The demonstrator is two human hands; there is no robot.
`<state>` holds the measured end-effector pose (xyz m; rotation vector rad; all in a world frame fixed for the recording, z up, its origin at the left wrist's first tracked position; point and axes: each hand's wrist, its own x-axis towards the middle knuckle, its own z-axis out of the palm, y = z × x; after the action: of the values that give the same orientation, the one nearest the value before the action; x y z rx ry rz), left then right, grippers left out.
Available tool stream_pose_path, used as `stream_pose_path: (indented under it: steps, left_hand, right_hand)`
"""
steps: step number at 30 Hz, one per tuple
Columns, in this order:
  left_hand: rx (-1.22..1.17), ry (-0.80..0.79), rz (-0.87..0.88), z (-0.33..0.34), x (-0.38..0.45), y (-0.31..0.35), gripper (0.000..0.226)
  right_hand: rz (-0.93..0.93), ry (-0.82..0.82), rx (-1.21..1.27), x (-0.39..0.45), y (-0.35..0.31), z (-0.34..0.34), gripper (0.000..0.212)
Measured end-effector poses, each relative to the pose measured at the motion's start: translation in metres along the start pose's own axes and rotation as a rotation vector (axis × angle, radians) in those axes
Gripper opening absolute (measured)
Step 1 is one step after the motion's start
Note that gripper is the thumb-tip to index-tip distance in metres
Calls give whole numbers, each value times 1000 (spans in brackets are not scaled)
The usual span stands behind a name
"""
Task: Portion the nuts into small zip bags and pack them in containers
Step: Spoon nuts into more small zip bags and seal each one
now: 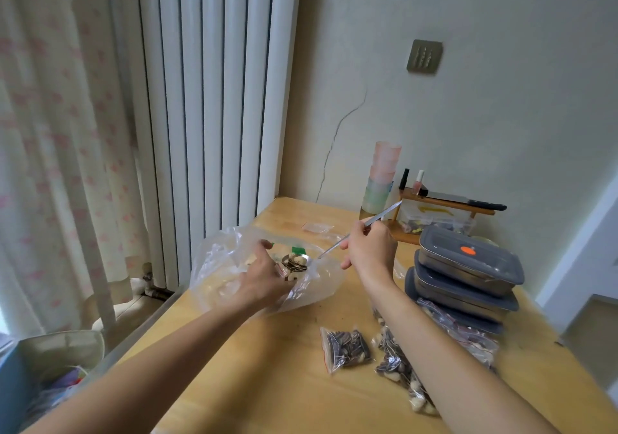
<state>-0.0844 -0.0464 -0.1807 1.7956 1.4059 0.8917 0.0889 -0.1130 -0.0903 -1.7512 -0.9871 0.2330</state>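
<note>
Both forearms reach in from the bottom edge, crossing the wooden table (301,383) toward the work. Nearest of the goods, filled small zip bags (347,348) of dark seeds and pale nuts lie in a loose row beside the right forearm, sealed and apparently waiting to be packed.

Further out, the right hand (369,253) has its fingers curled round the handle of a long metal spoon (361,231), whose bowl is heaped with nuts (296,263) and hangs over the mouth of the large clear plastic bag (234,266) that seems to serve as bulk supply. The left hand (267,279) is at that opening; its fingers appear to pinch a small bag at the spoon's bowl, probably to keep it open for the scoop, though plastic glare makes the grip hard to read.

Just right of the hands, three lidded grey containers (468,266) are stacked, the top one marked with an orange dot, kept near so bags go straight in. An empty zip bag (316,227) lies flat beyond the big bag. At the wall stand stacked pastel cups (383,179), nail polish bottles (418,181) and a cleaver (461,199) on a small wooden rack.
</note>
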Motion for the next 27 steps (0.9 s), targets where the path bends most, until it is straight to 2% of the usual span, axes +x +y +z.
stream_pose_path:
  steps: [5,9,14,21,24,27]
  left_hand:
    - [-46,64,65,5,0,-2,65]
    - [3,96,155,11,2,1,53]
    - [-3,122,198,18,2,9,61]
    - [-104,123,150,21,9,5,59]
    - [-132,148,147,21,11,3,59]
    - [-167,168,143,22,12,0,65]
  right_hand:
    - [-122,-11,-37,-5,-11,-1,28]
    - [-247,-26,-106,-6,-22,1,29]
    - [-559,-54,-154,-4,-35,8,26]
    - [-968,-279,-271,-15,-42,13,13]
    - [-1074,-291,-306,-16,-40,17,21]
    - [-1127,-206,-341,-14,-38,22,37]
